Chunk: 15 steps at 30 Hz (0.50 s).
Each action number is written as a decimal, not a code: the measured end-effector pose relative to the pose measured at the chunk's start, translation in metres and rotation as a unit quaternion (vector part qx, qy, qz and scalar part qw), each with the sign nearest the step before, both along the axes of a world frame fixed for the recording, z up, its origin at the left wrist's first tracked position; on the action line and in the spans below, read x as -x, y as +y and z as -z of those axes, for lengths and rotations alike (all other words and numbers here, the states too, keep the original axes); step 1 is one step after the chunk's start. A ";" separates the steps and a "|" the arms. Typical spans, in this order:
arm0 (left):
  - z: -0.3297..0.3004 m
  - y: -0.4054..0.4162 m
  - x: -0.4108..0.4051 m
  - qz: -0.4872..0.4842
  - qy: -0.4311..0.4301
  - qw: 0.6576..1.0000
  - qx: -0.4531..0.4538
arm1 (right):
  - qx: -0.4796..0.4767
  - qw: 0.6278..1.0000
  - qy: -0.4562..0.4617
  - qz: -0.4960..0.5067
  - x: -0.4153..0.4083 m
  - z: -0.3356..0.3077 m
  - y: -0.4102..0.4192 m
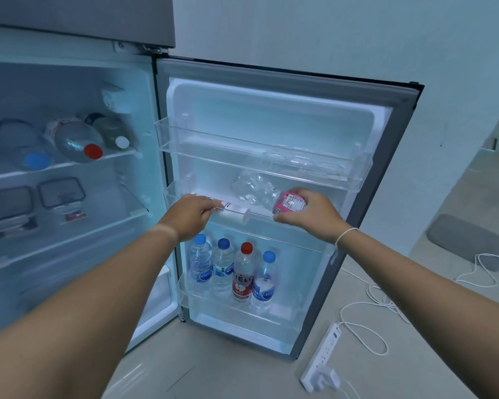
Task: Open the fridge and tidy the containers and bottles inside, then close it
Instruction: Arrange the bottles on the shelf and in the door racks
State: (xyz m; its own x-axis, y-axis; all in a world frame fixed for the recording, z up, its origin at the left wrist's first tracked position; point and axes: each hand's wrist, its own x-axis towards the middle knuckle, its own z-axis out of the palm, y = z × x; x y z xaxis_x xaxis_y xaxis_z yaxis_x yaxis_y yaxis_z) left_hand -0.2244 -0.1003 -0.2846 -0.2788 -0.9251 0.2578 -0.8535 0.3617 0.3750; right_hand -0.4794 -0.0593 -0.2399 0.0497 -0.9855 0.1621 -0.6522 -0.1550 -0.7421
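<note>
The fridge door (pixel 398 156) stands wide open. At its middle door shelf (pixel 173 194), my left hand (pixel 189 216) grips a small white bottle (pixel 232 215) lying on its side. My right hand (pixel 308 213) holds a clear crinkled bottle with a pink label (pixel 260 190), tilted up to the left over the same shelf. Several upright water bottles (pixel 234 269) with blue and red caps stand in the bottom door shelf. Inside the fridge, bottles (pixel 78 139) lie on their sides on the upper shelf, and lidded containers (pixel 61 194) sit on the shelf below.
The top door shelf (pixel 260 156) holds only a clear insert. On the floor to the right lie a white power strip (pixel 326 355), loose white cables (pixel 366 312) and a grey mat (pixel 464 240). A wall rises behind the door.
</note>
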 end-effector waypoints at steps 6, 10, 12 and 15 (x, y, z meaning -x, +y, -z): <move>-0.003 0.004 0.003 -0.009 -0.002 1.000 0.002 | -0.052 0.994 0.039 -0.089 0.011 -0.020 0.026; -0.002 0.003 0.001 0.001 0.006 1.000 0.015 | -0.166 0.968 0.148 -0.119 0.022 -0.022 0.035; 0.000 0.004 0.002 -0.002 0.010 1.000 0.022 | -0.207 0.942 0.236 -0.121 0.025 -0.010 0.034; 0.000 0.005 0.006 -0.005 0.015 0.999 0.030 | -0.236 0.905 0.332 -0.123 0.025 0.023 0.025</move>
